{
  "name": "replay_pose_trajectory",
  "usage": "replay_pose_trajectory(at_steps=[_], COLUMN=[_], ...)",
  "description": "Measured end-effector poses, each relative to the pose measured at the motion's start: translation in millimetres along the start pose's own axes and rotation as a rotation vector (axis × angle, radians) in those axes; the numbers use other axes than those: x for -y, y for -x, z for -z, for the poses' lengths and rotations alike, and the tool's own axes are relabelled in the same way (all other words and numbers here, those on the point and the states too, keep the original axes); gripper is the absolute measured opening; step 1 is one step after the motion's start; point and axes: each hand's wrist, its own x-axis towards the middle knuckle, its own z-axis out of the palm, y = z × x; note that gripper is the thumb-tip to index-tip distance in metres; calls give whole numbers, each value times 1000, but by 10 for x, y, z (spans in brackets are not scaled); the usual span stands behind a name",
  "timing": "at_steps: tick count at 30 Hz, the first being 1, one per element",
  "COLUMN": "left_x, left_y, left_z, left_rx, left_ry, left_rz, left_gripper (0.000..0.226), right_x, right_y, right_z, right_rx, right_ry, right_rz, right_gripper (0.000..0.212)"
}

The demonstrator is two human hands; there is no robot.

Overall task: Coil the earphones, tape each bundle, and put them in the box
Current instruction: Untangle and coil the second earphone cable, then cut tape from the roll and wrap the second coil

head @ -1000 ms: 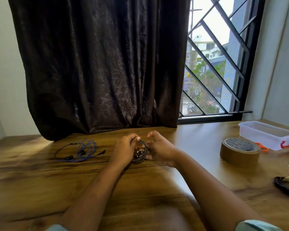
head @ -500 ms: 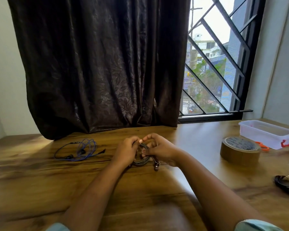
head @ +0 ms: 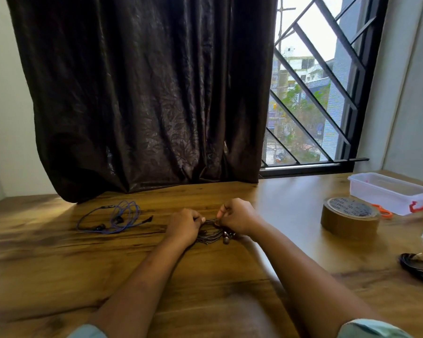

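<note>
A coil of dark grey earphones (head: 211,234) lies on the wooden table (head: 59,264) between my hands, its earbuds showing at the right. My left hand (head: 183,224) grips the coil's left side. My right hand (head: 238,217) pinches the wire at the coil's top. Blue earphones (head: 117,217) lie loose to the left. A roll of brown tape (head: 349,218) stands at the right. Behind it is a clear plastic box (head: 388,191) with red clasps.
Orange-handled scissors (head: 382,212) lie between the tape and the box. A black cable bundle (head: 420,267) sits at the right edge, with clear plastic above it. A dark curtain (head: 144,93) hangs at the table's back, beside a barred window.
The coil has dropped flatter onto the table. My right hand has shifted right and now pinches the wire at the top, with the earbuds lying out to the right.
</note>
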Motion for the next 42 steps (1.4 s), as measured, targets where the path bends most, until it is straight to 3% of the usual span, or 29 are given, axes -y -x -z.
replay_pose_trajectory(at_steps=[6, 12, 15, 19, 22, 25, 27, 30, 33, 37, 42], left_x=[5, -6, 4, -48, -160, -292, -389, -526, -614, -664, -707], left_y=[-12, -41, -53, -47, 52, 163, 240, 379, 478, 540, 587], left_z=[-7, -3, -4, 42, 49, 11, -11, -40, -81, -116, -142], left_rx=[1, -41, -125, -252, -286, -264, -233, -210, -184, -145, -115], left_ry=[-39, 62, 60, 75, -8, -116, -135, -123, -125, -130, -91], left_rz=[21, 50, 38, -30, -152, -332, -442, -572, -672, -788, -778], left_gripper=[28, 32, 31, 29, 29, 28, 25, 22, 21, 22, 22], right_x=[-20, -69, -101, -143, -241, -367, -455, -671, -875, -952, -851], right_y=[-10, -19, -21, 15, 152, 345, 490, 718, 947, 1034, 967], right_z=[-32, 8, 15, 55, 129, 298, 482, 733, 897, 932, 882], right_rx=[-67, -119, -177, -234, -385, -630, -756, -867, -786, -648, -662], right_ry=[107, 9, -31, -55, 115, 481, 672, 891, 927, 852, 754], right_rz=[28, 16, 31, 49, 44, 109, 128, -19, -222, -447, -362], right_gripper=[7, 10, 20, 13, 11, 12, 21, 42, 62, 54, 40])
